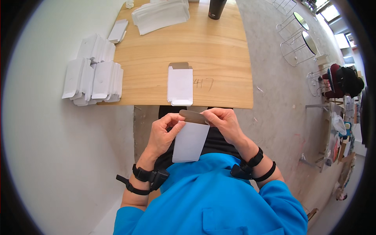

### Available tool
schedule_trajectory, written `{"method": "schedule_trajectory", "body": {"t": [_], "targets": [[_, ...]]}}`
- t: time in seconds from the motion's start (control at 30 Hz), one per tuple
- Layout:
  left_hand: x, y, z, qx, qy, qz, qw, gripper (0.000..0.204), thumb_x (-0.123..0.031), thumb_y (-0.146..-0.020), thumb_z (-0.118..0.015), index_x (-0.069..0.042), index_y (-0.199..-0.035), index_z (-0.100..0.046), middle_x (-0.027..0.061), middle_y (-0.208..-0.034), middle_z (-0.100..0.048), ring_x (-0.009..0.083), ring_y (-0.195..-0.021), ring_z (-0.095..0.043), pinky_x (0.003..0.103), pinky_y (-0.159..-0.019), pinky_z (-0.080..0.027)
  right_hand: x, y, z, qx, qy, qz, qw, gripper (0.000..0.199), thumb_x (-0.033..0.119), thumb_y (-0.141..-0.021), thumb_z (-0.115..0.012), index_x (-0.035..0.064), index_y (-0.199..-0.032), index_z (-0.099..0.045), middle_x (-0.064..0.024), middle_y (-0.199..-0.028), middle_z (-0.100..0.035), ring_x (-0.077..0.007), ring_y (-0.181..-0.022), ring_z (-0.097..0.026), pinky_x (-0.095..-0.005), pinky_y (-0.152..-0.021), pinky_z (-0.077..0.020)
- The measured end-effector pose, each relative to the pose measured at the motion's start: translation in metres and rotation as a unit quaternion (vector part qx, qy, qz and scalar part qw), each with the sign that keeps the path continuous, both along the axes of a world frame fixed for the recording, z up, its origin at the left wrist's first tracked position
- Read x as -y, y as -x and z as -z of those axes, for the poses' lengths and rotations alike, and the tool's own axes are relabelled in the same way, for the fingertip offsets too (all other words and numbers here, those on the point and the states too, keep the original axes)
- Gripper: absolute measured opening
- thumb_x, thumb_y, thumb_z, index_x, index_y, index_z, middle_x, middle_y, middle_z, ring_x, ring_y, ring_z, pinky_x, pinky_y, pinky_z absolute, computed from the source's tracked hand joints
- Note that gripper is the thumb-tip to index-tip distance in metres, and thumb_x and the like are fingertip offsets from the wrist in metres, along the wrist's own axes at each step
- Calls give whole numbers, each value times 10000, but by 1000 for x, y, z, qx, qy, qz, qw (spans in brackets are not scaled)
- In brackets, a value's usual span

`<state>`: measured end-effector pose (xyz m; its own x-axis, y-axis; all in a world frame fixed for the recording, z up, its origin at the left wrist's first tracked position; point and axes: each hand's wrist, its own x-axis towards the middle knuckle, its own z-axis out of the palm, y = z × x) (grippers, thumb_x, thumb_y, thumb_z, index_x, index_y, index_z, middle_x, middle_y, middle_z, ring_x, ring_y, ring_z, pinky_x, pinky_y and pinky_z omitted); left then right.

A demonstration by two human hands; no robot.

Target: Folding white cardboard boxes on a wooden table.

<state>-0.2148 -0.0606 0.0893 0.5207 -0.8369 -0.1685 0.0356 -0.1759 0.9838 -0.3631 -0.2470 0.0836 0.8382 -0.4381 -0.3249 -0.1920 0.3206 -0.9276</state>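
Fingers of the left hand [162, 133] and right hand [224, 123] pinch a flat white carton [190, 141] held over the lap, below the table [219, 51]. Its brown flap [193, 116] could crease crookedly, probably, if the two grips pull unevenly.

wooden table [219, 51] | flat white box [180, 85] near edge | stacked box blanks [93, 78] left | dark cup [216, 8] far

- I see my left hand [161, 135] and right hand [224, 123] pinching a flat white carton [190, 141] at its brown top flap [193, 116].
- Another flat carton [180, 84] lies on the wooden table [219, 47], folded stacks [93, 78] at its left edge.
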Motion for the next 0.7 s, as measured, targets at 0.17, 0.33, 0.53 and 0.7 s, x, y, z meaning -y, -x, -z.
{"method": "schedule_trajectory", "body": {"t": [0.17, 0.33, 0.53, 0.7], "targets": [[0, 9, -11, -54, 20, -74, 996, 299, -162, -973, -650, -34, -1232, -573, 28, -1011, -679, 89, -879, -626, 236, -800, -511, -3, -9, -13, -11, -33, -45, 998, 195, 144, -898, -731, -28, -988, -720, -69, -855, -715, -85, -745, -631, -215, -664, -506], [-7, 11, -6, -90, 16, -85, 992, 218, -156, -981, -635, -17, -1148, -615, 48, -1016, -688, 91, -875, -636, 235, -781, -518, -14, -12, -11, -34, -2, -40, 999, 124, 68, -865, -709, -22, -950, -720, -74, -849, -713, -91, -778, -649, -232, -676, -521], [-16, 7, -9, -124, 5, -88, 988, 149, -134, -984, -620, -18, -1072, -652, 64, -989, -704, 89, -866, -647, 226, -768, -527, -28, -12, -25, -57, 76, -61, 994, 112, 19, -866, -704, -25, -967, -723, -93, -940, -719, -135, -866, -676, -261, -796, -555], [-23, 5, -14, -154, -10, -62, 986, 134, -120, -982, -615, -12, -1051, -653, 81, -1014, -709, 101, -869, -661, 242, -787, -550, -40, 0, -22, 16, 69, -48, 996, 120, 60, -909, -680, -30, -980, -717, -108, -1001, -720, -135, -893, -676, -278, -776, -572]]}}
